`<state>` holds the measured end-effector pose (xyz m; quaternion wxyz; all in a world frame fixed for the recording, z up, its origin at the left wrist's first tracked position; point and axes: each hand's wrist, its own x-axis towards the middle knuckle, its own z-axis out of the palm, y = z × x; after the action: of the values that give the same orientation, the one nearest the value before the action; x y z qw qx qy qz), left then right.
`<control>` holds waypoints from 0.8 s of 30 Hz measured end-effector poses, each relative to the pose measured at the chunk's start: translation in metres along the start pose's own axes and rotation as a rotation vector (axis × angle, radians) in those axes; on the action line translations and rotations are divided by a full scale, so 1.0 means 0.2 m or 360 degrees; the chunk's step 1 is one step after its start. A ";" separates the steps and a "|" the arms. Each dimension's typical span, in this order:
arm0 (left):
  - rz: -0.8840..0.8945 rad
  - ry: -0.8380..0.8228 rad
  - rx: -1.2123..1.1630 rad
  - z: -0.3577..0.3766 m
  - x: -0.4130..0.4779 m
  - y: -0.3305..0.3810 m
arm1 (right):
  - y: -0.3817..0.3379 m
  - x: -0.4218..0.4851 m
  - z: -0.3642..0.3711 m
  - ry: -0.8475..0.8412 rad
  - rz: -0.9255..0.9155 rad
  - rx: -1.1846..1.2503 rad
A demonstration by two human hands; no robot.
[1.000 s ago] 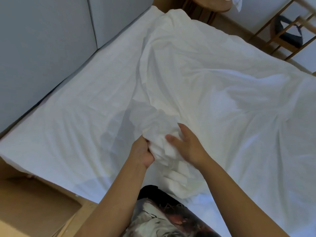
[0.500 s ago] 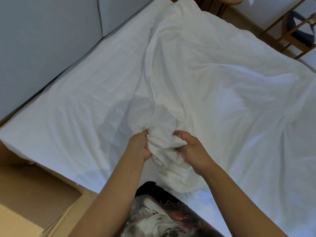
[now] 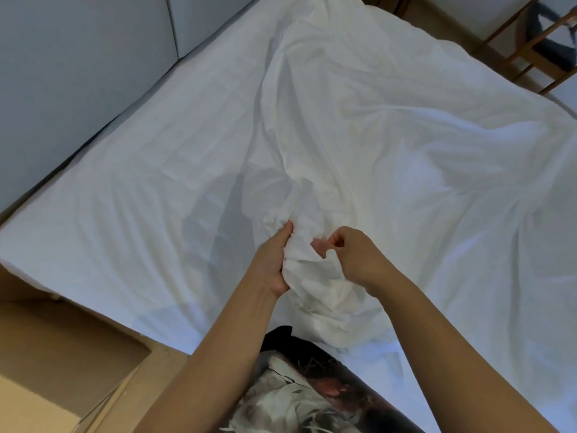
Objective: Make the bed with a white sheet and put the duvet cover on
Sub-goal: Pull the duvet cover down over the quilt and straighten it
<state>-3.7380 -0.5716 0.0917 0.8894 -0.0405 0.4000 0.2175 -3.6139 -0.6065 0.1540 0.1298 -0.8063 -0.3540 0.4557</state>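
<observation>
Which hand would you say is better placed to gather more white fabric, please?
Right, probably: the left hand fully grips the bunched white fabric, while the right hand pinches only its edge.

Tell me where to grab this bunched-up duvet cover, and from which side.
Grip the duvet cover at its gathered bunch nearest you, where the folds are pleated thick between the left hand and right hand. Probably best to come from above, on the near side: the rest lies spread and flat, offering little to pinch.
</observation>
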 end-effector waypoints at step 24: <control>-0.0099 0.0006 0.0070 0.01 0.05 0.01 | 0.07 0.04 0.09 -0.0049 -0.0240 0.0096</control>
<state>-3.7320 -0.5659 0.0860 0.8956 -0.0338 0.4050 0.1809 -3.6211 -0.6125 0.1316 0.1825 -0.7661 -0.4017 0.4674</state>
